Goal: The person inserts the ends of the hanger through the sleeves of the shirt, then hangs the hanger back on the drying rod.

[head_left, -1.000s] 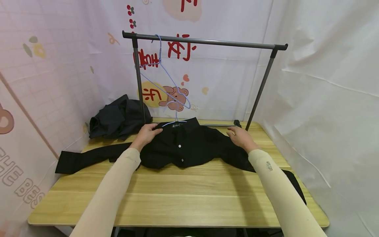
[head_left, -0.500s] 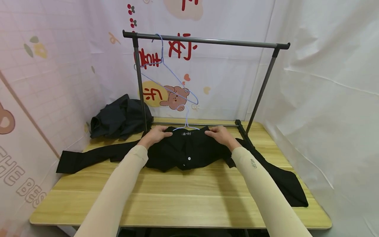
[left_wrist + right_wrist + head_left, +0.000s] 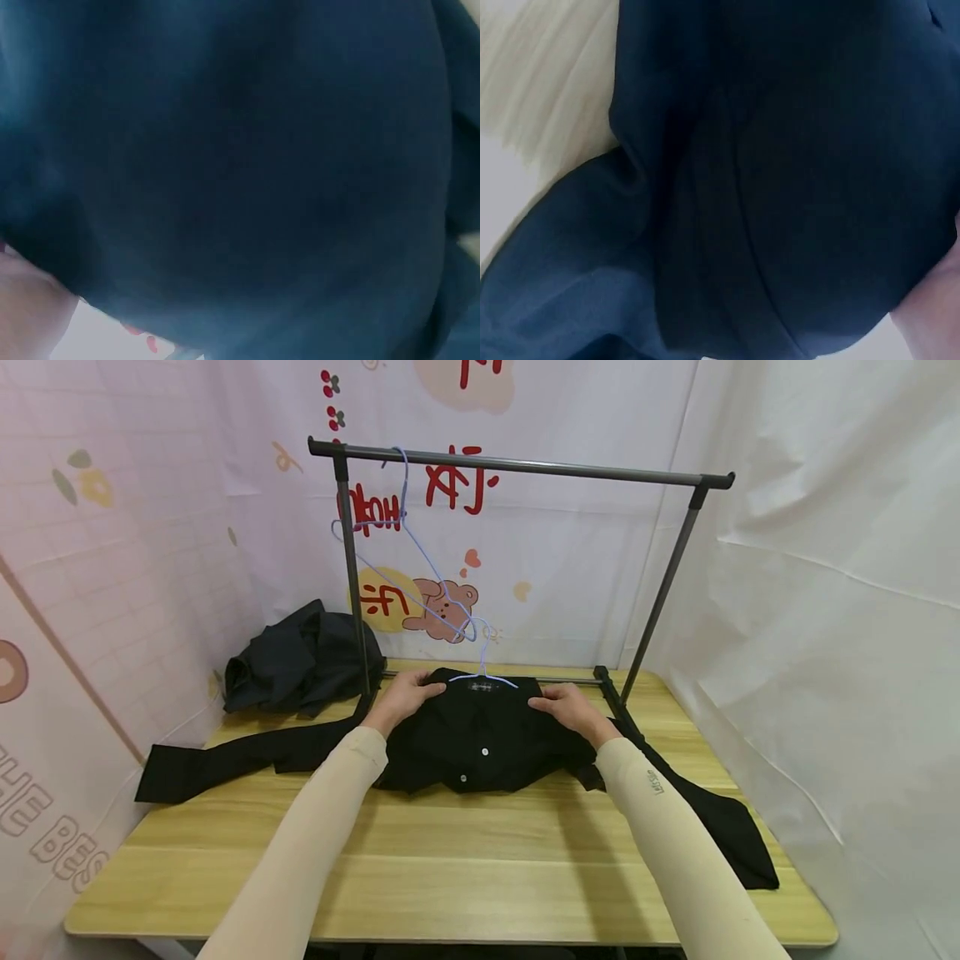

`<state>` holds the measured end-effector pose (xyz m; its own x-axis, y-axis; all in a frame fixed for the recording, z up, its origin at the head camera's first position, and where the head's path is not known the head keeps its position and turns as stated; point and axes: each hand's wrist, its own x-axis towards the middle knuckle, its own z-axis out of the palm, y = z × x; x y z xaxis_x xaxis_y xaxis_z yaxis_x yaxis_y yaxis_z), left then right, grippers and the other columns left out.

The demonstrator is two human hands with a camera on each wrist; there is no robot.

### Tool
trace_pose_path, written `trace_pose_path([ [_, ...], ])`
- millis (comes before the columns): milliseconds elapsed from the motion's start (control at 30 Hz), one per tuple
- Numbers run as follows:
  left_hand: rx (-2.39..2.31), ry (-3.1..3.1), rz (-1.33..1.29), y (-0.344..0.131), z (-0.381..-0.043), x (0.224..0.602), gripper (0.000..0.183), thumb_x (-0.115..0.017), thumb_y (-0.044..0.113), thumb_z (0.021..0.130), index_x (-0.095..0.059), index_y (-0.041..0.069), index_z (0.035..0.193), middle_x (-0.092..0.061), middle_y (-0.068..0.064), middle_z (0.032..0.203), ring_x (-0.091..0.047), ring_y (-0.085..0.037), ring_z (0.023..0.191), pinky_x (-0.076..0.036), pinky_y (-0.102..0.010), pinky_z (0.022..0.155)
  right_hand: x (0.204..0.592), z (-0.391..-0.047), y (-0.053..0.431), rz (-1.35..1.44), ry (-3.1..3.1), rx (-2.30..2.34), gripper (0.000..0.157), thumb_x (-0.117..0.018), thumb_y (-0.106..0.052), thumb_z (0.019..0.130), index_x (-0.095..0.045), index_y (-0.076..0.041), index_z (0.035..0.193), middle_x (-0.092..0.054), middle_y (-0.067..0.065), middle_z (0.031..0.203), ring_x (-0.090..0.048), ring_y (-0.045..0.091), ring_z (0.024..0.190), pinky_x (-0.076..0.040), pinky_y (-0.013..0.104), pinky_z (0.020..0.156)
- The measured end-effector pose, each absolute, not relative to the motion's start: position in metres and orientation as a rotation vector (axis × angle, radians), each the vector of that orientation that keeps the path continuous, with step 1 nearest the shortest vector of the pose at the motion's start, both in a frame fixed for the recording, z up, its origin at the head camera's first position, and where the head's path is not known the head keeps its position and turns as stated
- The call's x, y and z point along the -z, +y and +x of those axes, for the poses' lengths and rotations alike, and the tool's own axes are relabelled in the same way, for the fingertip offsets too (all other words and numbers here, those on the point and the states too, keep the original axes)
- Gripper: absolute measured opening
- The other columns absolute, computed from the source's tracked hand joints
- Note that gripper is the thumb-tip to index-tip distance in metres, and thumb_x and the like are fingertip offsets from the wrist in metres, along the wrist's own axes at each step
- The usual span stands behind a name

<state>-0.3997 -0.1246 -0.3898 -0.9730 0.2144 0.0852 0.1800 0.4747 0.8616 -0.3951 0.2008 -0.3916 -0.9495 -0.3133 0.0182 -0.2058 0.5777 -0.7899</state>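
A black button-up shirt [image 3: 487, 727] is held up by its shoulders over the table, its hem near the tabletop and its sleeves trailing out to both sides. A light-blue wire hanger [image 3: 483, 662] sits in its neck, hook upward; the arms of the hanger are mostly hidden in the cloth. My left hand [image 3: 407, 695] pinches the shoulder left of the collar, thumb in front. On the other shoulder my right hand [image 3: 567, 703] pinches the cloth likewise. Dark shirt fabric [image 3: 262, 172] fills most of the left wrist view; similar fabric [image 3: 802, 172] covers much of the right wrist view.
A dark grey clothes rack [image 3: 525, 466] stands at the back of the wooden table [image 3: 465, 885]. Another light-blue hanger [image 3: 427, 560] hangs from its bar at the left. A heap of dark clothing [image 3: 300, 660] lies at the back left. Printed white sheets [image 3: 570, 568] enclose the sides and back.
My right hand has come inward from near the sleeve and taken hold of the shirt's shoulder. Shirt, its hanger and left hand have shifted rightward. The hanging hanger has swung.
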Motion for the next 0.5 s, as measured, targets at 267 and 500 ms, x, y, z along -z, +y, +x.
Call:
trace_pose_path([
  [267,-1.376,2.783,0.319,-0.144,-0.407,0.388,0.052,-0.061,0.047,0.098,-0.061,0.006,0.130,-0.060,-0.015,0.128,-0.055,-0.032,0.115,-0.043,-0.048,0.101,0.390,-0.399,0.220,-0.358,2.716,1.442,0.031,-0.057,-0.035,0.102,-0.066,-0.005,0.099,-0.061,0.008,0.097,-0.056,0.026,0.092,-0.046,0.042,0.087],
  [500,-1.401,2.787,0.189,-0.189,-0.406,0.399,0.050,-0.062,0.037,0.099,-0.058,0.001,0.133,-0.055,-0.020,0.133,-0.051,-0.038,0.119,-0.040,-0.050,0.103,0.390,-0.398,0.235,-0.283,2.783,1.506,0.036,-0.058,-0.035,0.102,-0.057,-0.003,0.084,-0.051,0.008,0.077,-0.050,0.025,0.075,-0.042,0.036,0.072],
])
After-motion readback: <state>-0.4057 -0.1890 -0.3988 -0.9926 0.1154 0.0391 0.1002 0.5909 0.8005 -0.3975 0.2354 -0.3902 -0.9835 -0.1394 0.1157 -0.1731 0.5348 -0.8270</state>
